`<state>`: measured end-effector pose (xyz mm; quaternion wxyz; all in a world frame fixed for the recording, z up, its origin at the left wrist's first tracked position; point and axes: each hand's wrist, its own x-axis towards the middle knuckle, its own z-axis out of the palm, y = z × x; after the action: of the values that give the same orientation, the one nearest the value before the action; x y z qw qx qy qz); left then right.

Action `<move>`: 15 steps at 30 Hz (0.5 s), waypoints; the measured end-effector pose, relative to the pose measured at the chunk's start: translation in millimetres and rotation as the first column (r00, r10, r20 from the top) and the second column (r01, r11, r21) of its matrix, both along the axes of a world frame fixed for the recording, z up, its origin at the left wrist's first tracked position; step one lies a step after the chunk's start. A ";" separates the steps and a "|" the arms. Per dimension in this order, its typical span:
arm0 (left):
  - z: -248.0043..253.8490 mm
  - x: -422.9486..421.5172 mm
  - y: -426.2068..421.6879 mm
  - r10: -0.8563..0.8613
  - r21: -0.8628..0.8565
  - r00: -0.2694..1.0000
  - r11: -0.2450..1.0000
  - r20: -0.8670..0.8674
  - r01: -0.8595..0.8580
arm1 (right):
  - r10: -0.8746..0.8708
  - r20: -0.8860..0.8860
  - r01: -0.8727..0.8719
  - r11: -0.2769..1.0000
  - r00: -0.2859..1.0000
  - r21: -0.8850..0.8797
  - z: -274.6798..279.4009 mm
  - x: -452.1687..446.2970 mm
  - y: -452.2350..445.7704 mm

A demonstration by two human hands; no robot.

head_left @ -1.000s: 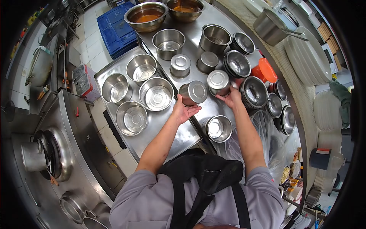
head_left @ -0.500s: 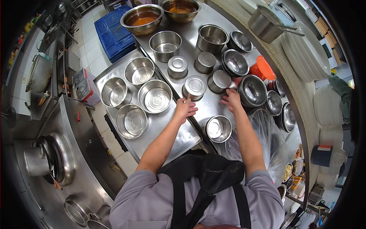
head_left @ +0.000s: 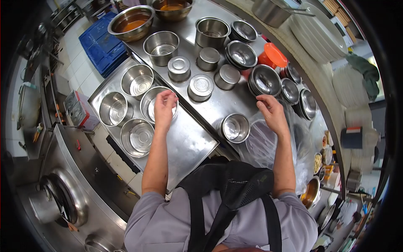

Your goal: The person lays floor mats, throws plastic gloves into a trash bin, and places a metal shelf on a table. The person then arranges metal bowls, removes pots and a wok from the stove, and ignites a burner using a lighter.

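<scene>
My left hand [head_left: 165, 110] is over the right side of a round metal pot [head_left: 147, 110] on the left steel table, partly hiding it. Its fingers are loosely bent, with nothing visible in them; whether they touch the rim I cannot tell. My right hand [head_left: 272, 112] hovers beside a stack of metal bowls [head_left: 265, 80], above clear plastic bags [head_left: 268, 140]. Its fingers are bent but apart from the thumb, holding nothing visible. Between my hands stand a shiny metal pot [head_left: 236, 128] and several upturned metal containers, one [head_left: 200, 87] nearest my left hand.
Other open pots [head_left: 137, 80] share the left table [head_left: 189, 138]. Two bowls of orange liquid [head_left: 131, 24] stand at the far end. Orange bowls [head_left: 275, 54] and more metal bowls [head_left: 308, 104] line the right side. White plates [head_left: 319, 31] are on the shelf.
My left hand has moved left, from beside the upturned container to over the pot. My right hand has drawn back from the upturned containers toward the plastic bags. The camera view has shifted.
</scene>
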<state>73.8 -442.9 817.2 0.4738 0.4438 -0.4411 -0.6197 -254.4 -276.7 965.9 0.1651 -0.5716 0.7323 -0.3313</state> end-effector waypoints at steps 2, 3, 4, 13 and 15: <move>7.0 7.3 -1.6 0.006 -0.033 1.000 0.999 -0.016 -0.007 | -0.043 0.003 0.043 0.999 0.999 0.003 12.8 4.9 20.0; 10.6 9.1 -0.7 0.018 -0.072 1.000 0.997 -0.005 -0.018 | -0.068 0.008 0.068 0.998 0.998 0.004 18.4 8.4 30.1; 11.4 9.1 0.6 0.029 -0.110 1.000 0.994 0.004 -0.028 | -0.092 -0.005 0.092 0.996 0.996 -0.009 24.2 13.2 39.6; 34.2 -64.3 38.1 -0.109 -0.557 0.917 0.764 0.384 0.324 | -0.262 -0.205 0.278 0.959 0.943 0.054 54.7 49.6 135.9; 36.6 -87.8 43.6 -0.132 -0.679 0.910 0.626 0.392 0.384 | -0.288 -0.233 0.306 0.951 0.929 0.048 61.3 54.2 162.4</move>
<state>-14.0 -399.3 853.8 0.4438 0.2327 -0.7818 -0.3711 -200.2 -114.3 1027.2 0.0533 -0.4804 0.8373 -0.2555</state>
